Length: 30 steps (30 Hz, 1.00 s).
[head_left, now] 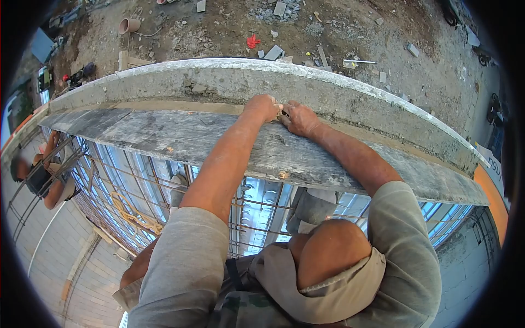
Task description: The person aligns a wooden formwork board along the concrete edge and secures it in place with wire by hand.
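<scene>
Two hands, left hand (263, 107) and right hand (301, 119), on one plank (164, 136).

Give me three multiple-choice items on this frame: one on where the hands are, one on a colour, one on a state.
1. Where are the left hand and right hand?
A. On the steel mesh
B. Together at the top edge of the wooden board, against the concrete ledge
C. Apart, at the two ends of the board

2. What colour are the sleeves?
A. Grey
B. Orange
C. Blue

3. How are the fingers?
A. Spread flat
B. Hanging loose
C. Curled in, pinching a small thing between the two hands

Answers:
1 B, both hands meet at the seam between board and ledge.
2 A, both upper arms are in grey cloth.
3 C, both fists are closed at one spot; what they pinch is too small to tell.
</scene>
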Motion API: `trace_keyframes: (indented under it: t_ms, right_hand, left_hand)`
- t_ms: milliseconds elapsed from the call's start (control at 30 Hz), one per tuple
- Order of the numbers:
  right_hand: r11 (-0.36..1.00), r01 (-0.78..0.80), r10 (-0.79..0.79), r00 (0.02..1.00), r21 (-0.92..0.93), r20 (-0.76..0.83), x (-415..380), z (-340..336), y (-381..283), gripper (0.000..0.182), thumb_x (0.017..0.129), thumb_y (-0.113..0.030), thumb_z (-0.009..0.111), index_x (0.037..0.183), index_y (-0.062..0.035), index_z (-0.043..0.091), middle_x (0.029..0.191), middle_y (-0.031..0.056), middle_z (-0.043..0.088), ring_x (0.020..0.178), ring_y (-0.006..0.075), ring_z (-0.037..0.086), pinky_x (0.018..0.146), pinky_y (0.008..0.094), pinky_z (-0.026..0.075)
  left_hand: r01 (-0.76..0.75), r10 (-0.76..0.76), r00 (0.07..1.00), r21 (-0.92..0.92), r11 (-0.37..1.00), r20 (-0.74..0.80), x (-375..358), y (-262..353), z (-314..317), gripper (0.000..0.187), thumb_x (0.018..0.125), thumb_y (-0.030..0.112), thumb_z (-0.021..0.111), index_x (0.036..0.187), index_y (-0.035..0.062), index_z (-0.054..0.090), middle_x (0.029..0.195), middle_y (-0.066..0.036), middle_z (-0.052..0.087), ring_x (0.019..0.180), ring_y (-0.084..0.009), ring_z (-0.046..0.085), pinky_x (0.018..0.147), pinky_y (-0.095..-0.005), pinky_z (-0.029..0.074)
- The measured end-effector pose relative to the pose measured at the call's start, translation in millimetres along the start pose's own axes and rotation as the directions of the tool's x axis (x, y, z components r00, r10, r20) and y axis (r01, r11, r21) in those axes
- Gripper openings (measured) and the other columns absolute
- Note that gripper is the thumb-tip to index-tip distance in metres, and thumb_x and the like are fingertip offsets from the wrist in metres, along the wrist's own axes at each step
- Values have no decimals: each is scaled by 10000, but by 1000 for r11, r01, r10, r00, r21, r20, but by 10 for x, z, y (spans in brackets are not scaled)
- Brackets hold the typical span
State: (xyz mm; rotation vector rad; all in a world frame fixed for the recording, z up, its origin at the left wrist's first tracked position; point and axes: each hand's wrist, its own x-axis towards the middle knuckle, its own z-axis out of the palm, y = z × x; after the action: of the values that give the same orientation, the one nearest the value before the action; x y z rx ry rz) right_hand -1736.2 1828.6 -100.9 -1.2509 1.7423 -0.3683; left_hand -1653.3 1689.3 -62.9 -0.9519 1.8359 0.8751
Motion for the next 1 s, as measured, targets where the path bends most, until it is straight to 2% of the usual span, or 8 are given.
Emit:
trace_keyframes:
  t_ms: [233,300,400,533,633,700,767,1000]
  right_hand:
    - [993,-84,79,995,78,66,-55,-115,-54,228,821,-308,641,983,-151,675,995,133,633,953,337,609,838,432,486]
    - [993,-74,69,996,90,65,-58,-101,-22,236,813,-319,651,961,-137,676,984,134,641,947,338,612,834,431,488]
    - [995,-37,33,998,87,53,-24,-56,20,245,801,-332,664,921,-118,677,960,138,651,927,341,618,823,433,492]
    - [996,-37,30,996,87,81,-31,-76,50,236,797,-320,666,873,-96,670,927,149,659,902,349,624,809,434,496]
    - [996,73,-78,993,54,88,-13,-51,100,205,809,-293,648,879,-101,667,913,151,664,892,350,627,806,432,497]
    - [996,53,-63,989,75,132,-14,-70,161,179,811,-265,632,888,-106,666,908,156,663,886,352,628,800,431,500]
    - [995,27,-43,983,92,179,-23,-102,216,158,814,-237,615,897,-112,665,903,162,662,879,355,630,795,429,504]
    - [991,3,37,956,-136,292,21,-95,355,188,771,-143,572,938,-126,659,892,166,666,861,361,639,752,435,521]
  left_hand:
    - [-19,18,996,9,1000,84,-2,-2,-17,408,846,447,607,1070,114,683,1114,-148,643,1053,-312,598,896,-415,469]
    - [-64,62,998,83,995,22,30,-34,34,323,831,424,638,1032,180,705,995,-125,680,909,-294,633,809,-378,486]
    - [-144,143,987,7,990,67,40,-83,87,281,802,376,677,1031,216,711,992,-98,685,891,-276,638,805,-375,486]
    - [-131,130,987,7,991,100,-25,21,1,271,778,333,699,1032,239,713,987,-80,690,898,-271,643,812,-378,486]
    - [-194,182,980,179,965,80,-34,81,-77,251,774,320,692,1009,236,720,967,-79,695,904,-272,644,814,-380,487]
    - [-232,190,957,183,955,220,50,68,-98,258,758,310,690,1011,268,717,1058,-88,675,985,-272,629,865,-382,489]
    - [-256,211,951,192,948,224,108,75,-92,252,758,299,685,1003,253,720,1051,-93,676,979,-279,629,865,-384,490]
    - [-276,246,954,182,944,169,46,106,-101,249,762,270,669,983,168,720,1035,-124,673,982,-300,626,868,-387,489]
